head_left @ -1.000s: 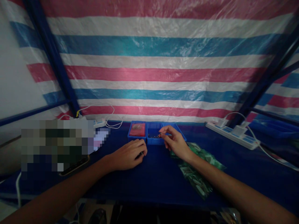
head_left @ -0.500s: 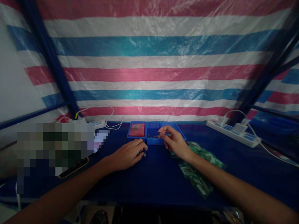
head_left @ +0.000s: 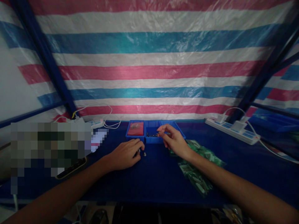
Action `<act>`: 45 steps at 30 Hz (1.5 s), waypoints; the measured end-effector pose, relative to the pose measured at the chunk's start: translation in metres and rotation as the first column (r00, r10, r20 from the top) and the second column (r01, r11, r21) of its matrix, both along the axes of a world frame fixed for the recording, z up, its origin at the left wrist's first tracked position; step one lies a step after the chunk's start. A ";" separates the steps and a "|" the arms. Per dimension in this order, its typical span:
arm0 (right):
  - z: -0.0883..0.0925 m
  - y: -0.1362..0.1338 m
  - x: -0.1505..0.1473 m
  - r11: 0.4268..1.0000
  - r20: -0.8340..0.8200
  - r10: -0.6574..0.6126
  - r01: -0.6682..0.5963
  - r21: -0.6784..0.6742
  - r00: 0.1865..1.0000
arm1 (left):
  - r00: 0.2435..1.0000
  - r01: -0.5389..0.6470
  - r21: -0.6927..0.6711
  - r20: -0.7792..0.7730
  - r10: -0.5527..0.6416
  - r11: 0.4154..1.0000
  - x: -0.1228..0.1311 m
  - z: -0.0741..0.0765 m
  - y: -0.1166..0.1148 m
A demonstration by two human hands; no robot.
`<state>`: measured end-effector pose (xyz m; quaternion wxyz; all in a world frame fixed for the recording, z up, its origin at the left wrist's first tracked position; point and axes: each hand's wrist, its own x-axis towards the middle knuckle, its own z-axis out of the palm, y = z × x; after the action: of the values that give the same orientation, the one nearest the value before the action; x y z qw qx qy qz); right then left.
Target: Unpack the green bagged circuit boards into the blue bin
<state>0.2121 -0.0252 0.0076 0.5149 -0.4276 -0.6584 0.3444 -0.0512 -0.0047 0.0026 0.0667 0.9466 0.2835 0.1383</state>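
My left hand (head_left: 127, 154) rests on the blue tabletop, fingers curled over small metal screws (head_left: 139, 151) that glint between thumb and forefinger. Just right of its fingertips one loose screw (head_left: 144, 154) lies on the table. My right hand (head_left: 171, 140) is over the front of the blue divided tray (head_left: 154, 140), thumb and forefinger pinched on a small metal piece, seemingly a screw (head_left: 159, 133). More small dark metal parts (head_left: 150, 135) lie in the tray's middle compartment. Its left compartment holds a red packet (head_left: 135, 128). The right compartment is partly hidden by my right hand.
Green plastic bags (head_left: 198, 168) of parts lie under and beside my right forearm. A white power strip (head_left: 233, 130) with plugs stands at the right, another (head_left: 95, 123) at the back left. A dark phone-like object (head_left: 71, 169) lies near my left forearm. Striped sheeting (head_left: 149, 74) hangs behind.
My left hand has drawn slightly left, its thumb and forefinger further apart, leaving the loose screw clear of the fingertips. My right hand keeps its pinch over the tray. The view has shifted slightly.
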 end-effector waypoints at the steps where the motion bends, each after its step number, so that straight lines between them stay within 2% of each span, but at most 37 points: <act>1: 0.000 0.000 0.000 1.000 0.002 -0.001 0.001 0.000 1.000 | 1.000 0.021 0.001 0.014 -0.021 1.000 0.000 -0.001 0.001; 7: 0.001 0.000 -0.001 1.000 0.009 -0.004 0.005 -0.012 1.000 | 0.990 0.118 0.012 0.073 -0.119 0.993 0.001 -0.002 0.002; 19: 0.000 0.001 -0.001 1.000 -0.012 -0.006 0.006 -0.009 1.000 | 0.996 -0.048 -0.049 0.072 0.051 0.998 0.002 -0.006 0.005; 25: 0.001 0.000 -0.001 1.000 -0.012 -0.016 0.016 -0.006 1.000 | 0.997 -0.015 0.021 0.070 0.014 1.000 0.002 -0.008 0.005; 33: -0.001 0.000 0.000 1.000 -0.001 -0.008 0.008 -0.010 1.000 | 0.996 0.011 0.023 0.089 -0.013 1.000 0.002 -0.006 0.003; 40: 0.000 0.000 0.000 1.000 0.012 -0.001 0.001 -0.001 1.000 | 1.000 -0.011 0.059 0.007 0.010 0.998 0.000 0.002 -0.006; 45: 0.001 -0.001 -0.001 1.000 0.032 -0.007 0.007 0.003 0.999 | 0.999 -0.042 0.022 0.010 0.041 0.999 -0.001 -0.002 -0.002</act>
<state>0.2116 -0.0260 0.0083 0.5061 -0.4346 -0.6656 0.3346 -0.0525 -0.0064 0.0008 0.0549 0.9405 0.3012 0.1474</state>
